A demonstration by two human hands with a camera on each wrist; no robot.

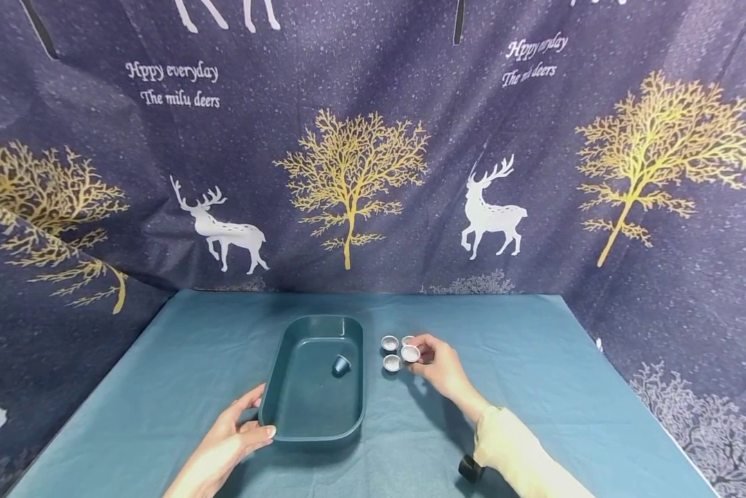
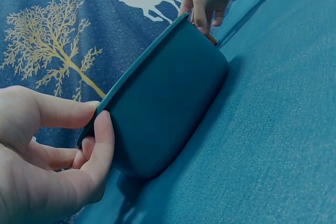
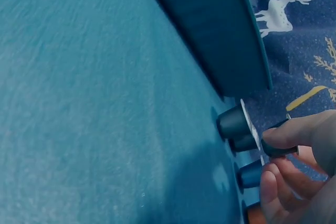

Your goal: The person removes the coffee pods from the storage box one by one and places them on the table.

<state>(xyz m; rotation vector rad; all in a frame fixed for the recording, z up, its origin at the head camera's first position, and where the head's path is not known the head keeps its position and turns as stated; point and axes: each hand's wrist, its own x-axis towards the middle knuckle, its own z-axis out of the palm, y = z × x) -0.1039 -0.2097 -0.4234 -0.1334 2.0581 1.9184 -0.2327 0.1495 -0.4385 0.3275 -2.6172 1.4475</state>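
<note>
My left hand (image 1: 232,429) pinches the near left rim of a deep dark-green tray (image 1: 273,387), thumb and fingers on either side of the edge in the left wrist view. One blue coffee capsule (image 1: 340,365) lies tipped over inside the tray. To the tray's right, my right hand (image 1: 441,366) holds a dark coffee capsule (image 3: 278,139) between thumb and fingers, its silver lid facing up. Close beside that hand, more capsules stand lid up on the cloth: a dark green capsule (image 3: 233,122), a blue capsule (image 3: 250,174) and an orange-brown capsule (image 3: 255,214) among them.
A blue-green cloth (image 1: 535,387) covers the table. Behind it hangs a dark blue curtain (image 1: 398,263) printed with white deer and golden trees. Beside the pale right sleeve (image 1: 516,443) is a small black object (image 1: 470,469).
</note>
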